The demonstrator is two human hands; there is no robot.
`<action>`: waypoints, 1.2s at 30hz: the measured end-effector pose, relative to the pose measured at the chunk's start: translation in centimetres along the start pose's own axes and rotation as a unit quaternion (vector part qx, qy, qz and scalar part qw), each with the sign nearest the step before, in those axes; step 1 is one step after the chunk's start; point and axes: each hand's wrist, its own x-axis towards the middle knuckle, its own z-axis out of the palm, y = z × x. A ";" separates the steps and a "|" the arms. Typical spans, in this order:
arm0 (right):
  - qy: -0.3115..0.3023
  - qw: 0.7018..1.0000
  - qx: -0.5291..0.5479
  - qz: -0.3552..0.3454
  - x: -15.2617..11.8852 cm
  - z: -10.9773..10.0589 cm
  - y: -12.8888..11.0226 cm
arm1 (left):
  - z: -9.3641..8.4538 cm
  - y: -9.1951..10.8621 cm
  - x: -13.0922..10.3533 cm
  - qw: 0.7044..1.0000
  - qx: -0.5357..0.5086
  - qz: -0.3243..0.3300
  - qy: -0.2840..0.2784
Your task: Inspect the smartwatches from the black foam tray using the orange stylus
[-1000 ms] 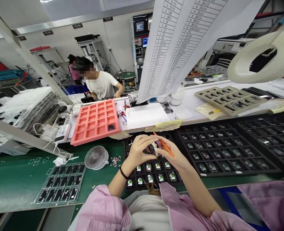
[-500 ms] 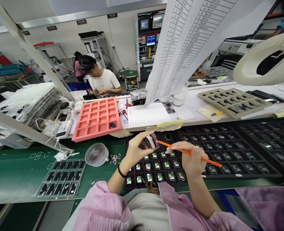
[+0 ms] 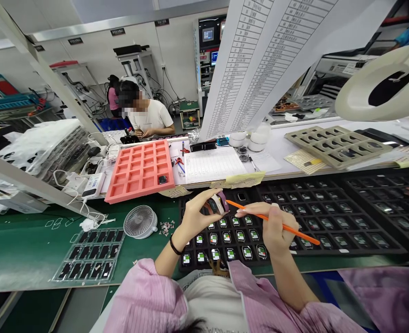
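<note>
My left hand is closed around a small watch-sized part with purple, white and dark bands, gripped between thumb and fingers. In my right hand is a slender orange stick, slanting up to the left, its tip at or very near the purple side of the part. Contact there cannot be made out. Both hands are above a black tray of several watches with lit green-and-white screens. My palm and fingers hide some of the part.
A second black tray of watches lies to the right. Left are a small fan and a clear tray of black parts. On the shelf sit a pink tray and papers; printed sheets hang overhead. A co-worker sits opposite.
The hands and the held part stay nearly still. My right fingers have shifted slightly on the orange stick. The hanging sheets have swung left, and another person's hand shows more at far right.
</note>
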 end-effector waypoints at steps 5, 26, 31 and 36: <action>0.005 1.000 0.012 0.010 -0.2 -0.1 -0.2 | 0.1 0.0 -0.1 1.000 -0.016 -0.019 -0.008; -0.019 0.999 0.050 0.002 -0.8 0.0 0.0 | 0.3 0.0 -0.2 1.000 -0.016 -0.005 -0.023; -0.022 1.000 0.012 -0.002 -0.3 0.1 -0.4 | 0.5 -0.7 -0.3 1.000 -0.001 -0.001 -0.027; -0.024 0.999 0.019 0.030 -0.1 -0.1 0.8 | 0.7 -0.9 -0.1 0.999 0.002 -0.032 -0.039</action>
